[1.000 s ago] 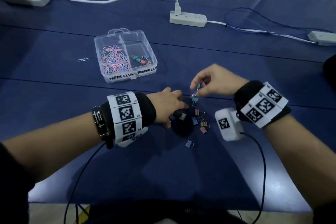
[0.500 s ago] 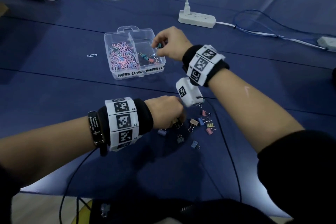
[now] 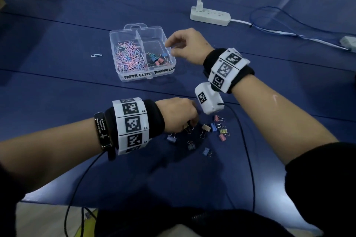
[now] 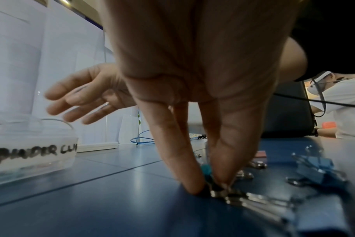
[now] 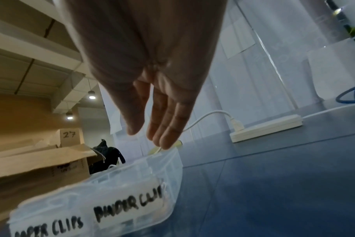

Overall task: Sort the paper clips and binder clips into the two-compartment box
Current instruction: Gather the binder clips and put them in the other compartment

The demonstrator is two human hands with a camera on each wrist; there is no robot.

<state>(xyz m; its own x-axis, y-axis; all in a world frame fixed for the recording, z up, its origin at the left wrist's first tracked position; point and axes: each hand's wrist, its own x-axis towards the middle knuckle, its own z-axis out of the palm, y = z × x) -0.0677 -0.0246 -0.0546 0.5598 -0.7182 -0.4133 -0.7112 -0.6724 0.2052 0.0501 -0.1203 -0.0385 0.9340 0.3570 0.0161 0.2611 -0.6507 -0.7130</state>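
Note:
The clear two-compartment box (image 3: 123,75) holds pastel paper clips (image 3: 129,57) on the left and a few binder clips (image 3: 156,59) on the right. My right hand (image 3: 170,48) hovers over the box's right rim with relaxed fingers and nothing in it; the right wrist view shows the right hand (image 5: 152,136) above the box (image 5: 111,200). My left hand (image 3: 189,124) is down on the table at the loose binder clips (image 3: 217,129). In the left wrist view my left hand (image 4: 210,187) pinches a dark binder clip (image 4: 221,194) between thumb and finger.
One loose paper clip (image 3: 96,55) lies left of the box. White power strips (image 3: 210,15) and cables cross the far side of the blue table. Black wrist cables (image 3: 244,140) trail past the clip pile to the near edge. Another person (image 4: 342,104) sits beyond the table.
My right hand carried a binder clip from the pile to the right compartment and now hangs empty over it. The left hand stayed at the pile.

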